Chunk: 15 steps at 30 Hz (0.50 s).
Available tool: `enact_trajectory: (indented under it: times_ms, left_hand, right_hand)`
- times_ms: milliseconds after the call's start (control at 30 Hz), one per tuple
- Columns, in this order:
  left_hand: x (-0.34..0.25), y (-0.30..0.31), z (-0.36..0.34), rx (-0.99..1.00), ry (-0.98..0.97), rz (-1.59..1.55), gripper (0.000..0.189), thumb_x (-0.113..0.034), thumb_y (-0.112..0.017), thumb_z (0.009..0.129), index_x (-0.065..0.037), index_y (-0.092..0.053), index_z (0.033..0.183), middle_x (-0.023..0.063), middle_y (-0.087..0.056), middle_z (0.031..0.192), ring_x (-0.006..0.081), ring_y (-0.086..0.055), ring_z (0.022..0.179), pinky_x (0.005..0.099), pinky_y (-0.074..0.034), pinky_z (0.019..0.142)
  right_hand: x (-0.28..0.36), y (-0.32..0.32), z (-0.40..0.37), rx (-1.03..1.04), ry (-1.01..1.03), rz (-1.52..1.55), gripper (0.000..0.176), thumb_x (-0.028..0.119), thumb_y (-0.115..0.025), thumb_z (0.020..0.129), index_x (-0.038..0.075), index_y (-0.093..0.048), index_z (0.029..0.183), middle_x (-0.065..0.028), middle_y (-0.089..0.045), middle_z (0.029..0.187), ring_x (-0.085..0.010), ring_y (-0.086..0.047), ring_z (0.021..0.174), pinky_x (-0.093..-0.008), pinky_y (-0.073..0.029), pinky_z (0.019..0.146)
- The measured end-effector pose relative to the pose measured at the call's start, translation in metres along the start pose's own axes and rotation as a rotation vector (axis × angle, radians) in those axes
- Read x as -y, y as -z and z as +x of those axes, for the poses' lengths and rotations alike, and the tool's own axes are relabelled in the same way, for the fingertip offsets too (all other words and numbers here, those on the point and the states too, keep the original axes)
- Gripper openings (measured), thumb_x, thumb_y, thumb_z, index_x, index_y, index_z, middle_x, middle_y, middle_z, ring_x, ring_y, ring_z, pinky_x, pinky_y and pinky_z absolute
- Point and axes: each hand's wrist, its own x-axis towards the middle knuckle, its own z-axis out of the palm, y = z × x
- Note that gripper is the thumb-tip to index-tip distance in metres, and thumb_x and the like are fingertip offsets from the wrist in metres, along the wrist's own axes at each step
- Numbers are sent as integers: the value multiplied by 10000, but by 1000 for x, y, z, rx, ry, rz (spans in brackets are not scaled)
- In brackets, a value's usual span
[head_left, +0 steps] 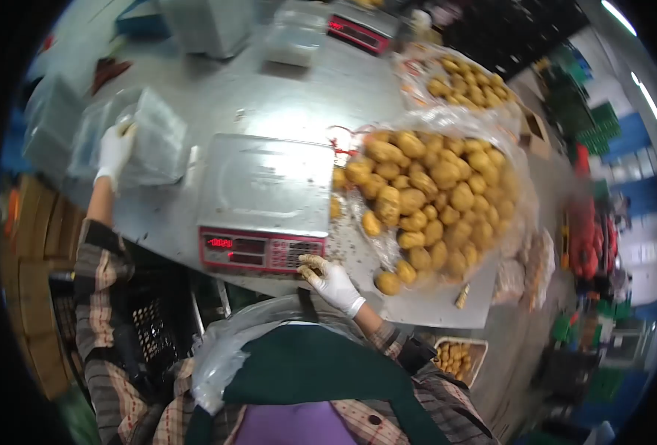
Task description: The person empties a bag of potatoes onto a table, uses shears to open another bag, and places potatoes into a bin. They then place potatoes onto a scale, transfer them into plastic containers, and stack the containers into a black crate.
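My left hand [116, 150], in a white glove, is closed on the near wall of a clear plastic container [163, 133] in a stack at the left of the table. In front of me stands an electronic scale [265, 185] with a bare metal pan and red digits on its display. My right hand [333, 286], also gloved, has its dirt-stained fingertips at the lower right of the scale's keypad [296, 254]; the fingers are slightly bent and apart. Right of the scale, potatoes [425, 189] fill a large open plastic bag [520, 159].
A second bag of potatoes [473, 83] lies farther back, near another scale [358, 33]. Another clear container [293, 37] stands at the back of the metal table [299, 96]. Below its right edge is a white crate [479, 361] of potatoes; a black crate [156, 330] is at lower left.
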Motion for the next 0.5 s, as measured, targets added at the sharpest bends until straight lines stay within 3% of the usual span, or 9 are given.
enact_trajectory:
  times_ms: [67,133,167,233,267,333,367,433,500]
  left_hand:
    - [36,-14,20,-6,6,-152,347,-249,-637,877,49,-657,1055,193,-694,999,222,-663,932,300,-472,832]
    - [46,-9,23,47,76,-271,373,-221,-657,870,81,-638,1089,147,-685,1083,171,-622,979,264,-454,866]
    - [62,-11,27,31,78,-347,382,-236,-666,861,65,-652,1097,91,-698,1016,136,-612,915,240,-453,785]
    - [54,6,19,99,305,-621,338,-286,-650,865,-23,-692,1072,-8,-632,816,57,-540,740,196,-349,608]
    - [27,24,7,100,434,-686,269,-290,-627,884,-64,-697,1013,-12,-630,808,56,-532,718,202,-361,615]
    - [110,8,39,110,338,-1067,221,-297,-594,912,-99,-686,938,-23,-617,785,58,-522,688,197,-357,610]
    - [96,13,31,143,357,-913,204,-285,-594,917,-100,-678,916,-33,-602,774,51,-510,676,194,-351,601]
    - [46,26,16,201,384,-608,181,-259,-594,926,-101,-663,871,-53,-574,751,36,-485,654,186,-341,582]
    - [52,13,21,150,139,-517,143,-226,-618,914,-105,-647,843,-73,-536,729,22,-438,627,182,-314,551]
  right_hand:
    - [-23,13,-19,-165,-29,38,285,162,-585,913,12,-606,1155,-161,-690,982,-211,-671,894,-305,-507,824]
    - [-32,38,-45,-293,-92,-33,279,153,-573,914,6,-608,1149,-159,-694,966,-220,-672,877,-307,-509,815]
    - [-70,43,-55,-369,-169,1,280,147,-555,917,-10,-606,1143,-138,-700,930,-219,-673,844,-305,-518,786]
    - [-83,64,-78,-517,-165,108,289,157,-567,916,-38,-603,1127,-130,-697,904,-186,-667,814,-293,-522,744]
    - [-107,74,-85,-581,-155,170,291,157,-572,916,-42,-604,1125,-129,-696,900,-173,-665,809,-288,-522,734]
    - [-131,98,-99,-693,-217,170,289,158,-583,914,-48,-606,1115,-129,-695,892,-170,-664,815,-287,-519,743]
    - [-120,110,-100,-753,-233,152,276,163,-588,913,-28,-614,1110,-130,-697,895,-171,-664,822,-291,-517,752]
    - [-105,132,-91,-950,-201,-232,249,149,-604,885,23,-630,1098,-147,-694,918,-262,-668,848,-340,-513,777]
    - [-102,154,-77,-1030,-208,-539,292,168,-632,850,50,-625,1117,-148,-679,941,-301,-646,893,-378,-495,804]
